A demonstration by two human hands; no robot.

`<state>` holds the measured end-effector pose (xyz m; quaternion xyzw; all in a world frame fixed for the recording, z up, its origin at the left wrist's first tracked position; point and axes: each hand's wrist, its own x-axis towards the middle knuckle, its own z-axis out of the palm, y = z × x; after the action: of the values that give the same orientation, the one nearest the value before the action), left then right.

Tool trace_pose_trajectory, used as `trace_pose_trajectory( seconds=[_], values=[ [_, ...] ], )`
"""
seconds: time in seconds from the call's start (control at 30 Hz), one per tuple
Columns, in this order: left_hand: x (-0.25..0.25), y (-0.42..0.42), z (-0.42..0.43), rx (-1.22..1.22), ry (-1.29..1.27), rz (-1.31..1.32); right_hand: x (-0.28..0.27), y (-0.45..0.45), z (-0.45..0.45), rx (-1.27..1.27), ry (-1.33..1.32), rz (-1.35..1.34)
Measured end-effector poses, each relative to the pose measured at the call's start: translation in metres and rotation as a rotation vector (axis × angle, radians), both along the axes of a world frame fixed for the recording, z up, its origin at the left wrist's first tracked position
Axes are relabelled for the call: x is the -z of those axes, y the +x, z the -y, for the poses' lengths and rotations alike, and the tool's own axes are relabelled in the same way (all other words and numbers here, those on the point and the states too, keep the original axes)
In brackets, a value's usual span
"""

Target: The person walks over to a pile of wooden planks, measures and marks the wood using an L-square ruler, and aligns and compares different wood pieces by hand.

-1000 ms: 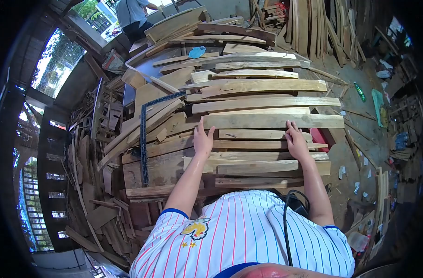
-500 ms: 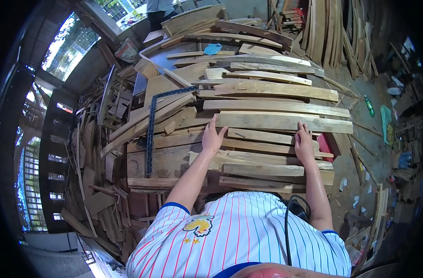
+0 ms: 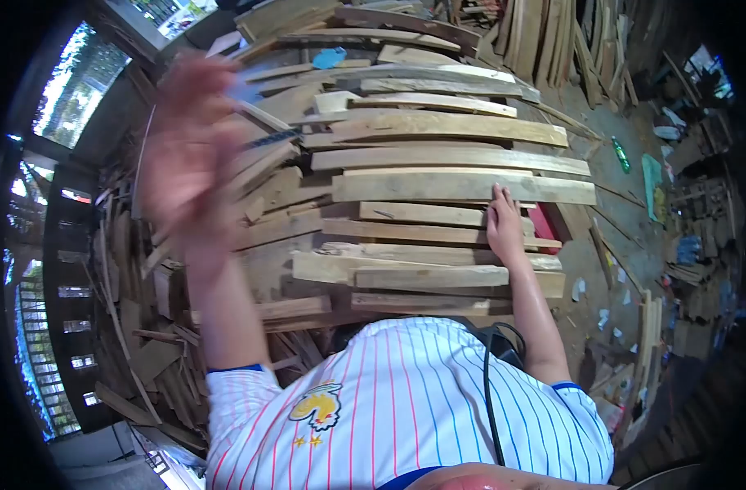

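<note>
right hand (image 3: 505, 227) – fingers stretched out and close together, laid flat rather than clamped. fingertips rest on the near part of a pale plank (image 3: 422, 189), right of its middle. palm lies over the shorter boards on the near side.

left hand (image 3: 189, 155) up at the left, large and badly blurred. cannot tell how far the fingers are spread or bent, nor whether anything is in them. it is well apart from the pale plank, whose left end lies to the right of it.

pale plank runs left to right, its right end reaching past the right hand. just beyond it, a long board (image 3: 455, 160) lies nearly parallel; just on the near side, a shorter board (image 3: 422, 214) with a dark mark toward its left end. red piece (image 3: 544, 224) to the right of the right hand, partly under the wood.

black square (image 3: 273, 139) at left, partly hidden behind the left hand – only a short stretch shows. blue item (image 3: 330, 58) at the far side, among more boards. green bottle (image 3: 620, 155) on the floor at right. scrap wood (image 3: 156, 355) heaped at near left.
</note>
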<state>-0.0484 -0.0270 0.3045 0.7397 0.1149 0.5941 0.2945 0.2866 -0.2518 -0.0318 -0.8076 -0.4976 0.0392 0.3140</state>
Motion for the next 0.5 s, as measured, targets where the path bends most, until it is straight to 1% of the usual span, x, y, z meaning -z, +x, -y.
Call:
trace_pose_trajectory(
  seconds=[0.03,0.07,0.3,0.5],
  values=[
    [-0.037,-0.01,0.0,0.116,0.26,0.037,0.0,0.0,0.0,-0.004,0.006,0.007],
    [-0.025,-0.011,-0.002,0.116,0.245,0.05,0.002,0.0,0.0,0.003,0.009,-0.003],
    [-0.008,-0.009,0.008,0.121,0.185,0.136,0.0,-0.001,-0.001,0.007,0.015,-0.032],
    [0.016,-0.009,0.02,0.114,0.107,0.182,-0.002,0.004,0.002,-0.002,0.034,0.01]
  ],
)
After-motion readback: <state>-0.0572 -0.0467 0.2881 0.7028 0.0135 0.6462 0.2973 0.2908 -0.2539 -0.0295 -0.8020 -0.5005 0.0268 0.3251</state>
